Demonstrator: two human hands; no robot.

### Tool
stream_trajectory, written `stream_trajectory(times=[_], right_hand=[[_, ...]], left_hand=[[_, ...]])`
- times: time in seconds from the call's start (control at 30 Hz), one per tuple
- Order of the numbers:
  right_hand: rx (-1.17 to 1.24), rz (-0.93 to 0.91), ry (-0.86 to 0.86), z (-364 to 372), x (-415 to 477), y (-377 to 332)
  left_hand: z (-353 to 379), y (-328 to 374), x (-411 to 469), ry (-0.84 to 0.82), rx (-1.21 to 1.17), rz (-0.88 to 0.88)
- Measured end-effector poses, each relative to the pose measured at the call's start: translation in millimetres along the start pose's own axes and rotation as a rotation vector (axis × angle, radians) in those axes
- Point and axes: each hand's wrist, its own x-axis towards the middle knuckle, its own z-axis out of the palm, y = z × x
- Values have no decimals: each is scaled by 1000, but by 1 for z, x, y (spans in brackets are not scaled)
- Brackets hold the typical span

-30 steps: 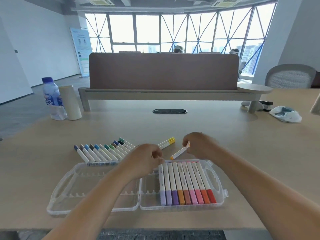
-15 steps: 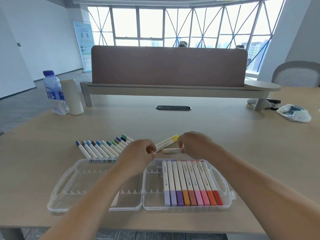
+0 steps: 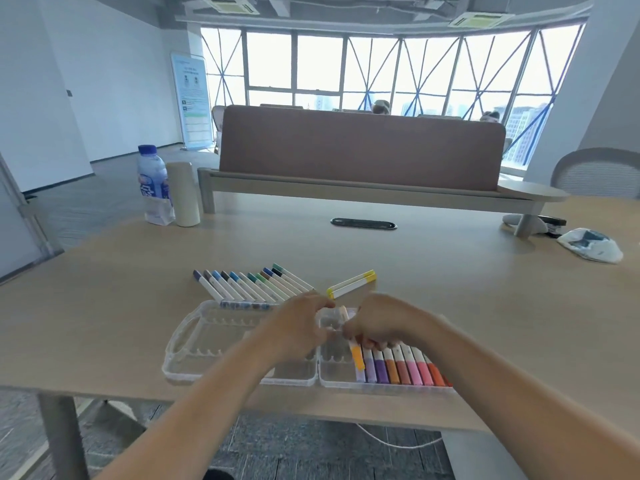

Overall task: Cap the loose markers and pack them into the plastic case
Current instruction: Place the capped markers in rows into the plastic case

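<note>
Although the water bottle [image 3: 154,185] near the table's [image 3: 450,289] far left corner wears a blue label with white characters, I cannot read them, and the print on the standing banner [image 3: 192,102] behind it is too small for me too. The marker [image 3: 356,356] in play has a pale barrel and an orange cap. My right hand [image 3: 381,323] grasps it over the right half of the clear plastic case [image 3: 214,344], which lies open at the table's near edge. Its cap points toward me, at the left end of the packed row [image 3: 401,367] of lilac, purple, orange, pink and red caps. My left hand [image 3: 298,327] is curled right next to the barrel's far end. Blur keeps me from telling whether it holds anything. Half a second ago both hands held this marker crosswise above the case's far edge, and now it runs lengthwise with the row. Blue and green loose markers [image 3: 249,284] and two yellow ones [image 3: 351,283] lie beyond the case.
</note>
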Motion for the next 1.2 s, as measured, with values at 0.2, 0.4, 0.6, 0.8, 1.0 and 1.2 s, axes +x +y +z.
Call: stream_trajectory(times=[0.2,0.4,0.6,0.8,1.0,1.2], right_hand=[[-49,-47,73,-4,2,8],[-57,-73,85,-2,7,18],[-111,-90,81,-1,13,18],[-65,-136,63,-9,17,22],[-207,-136,367,-26,61,29],[-412,-157,508,-33,94,35]], left_hand=[[6,-1,-2,-139,38,110],[14,-4,0,-192,163,131],[14,-6,4,-183,232,158],[-1,5,15,-156,180,164],[-19,-6,43,57,-27,1],[-21,-14,62,102,-37,-34]])
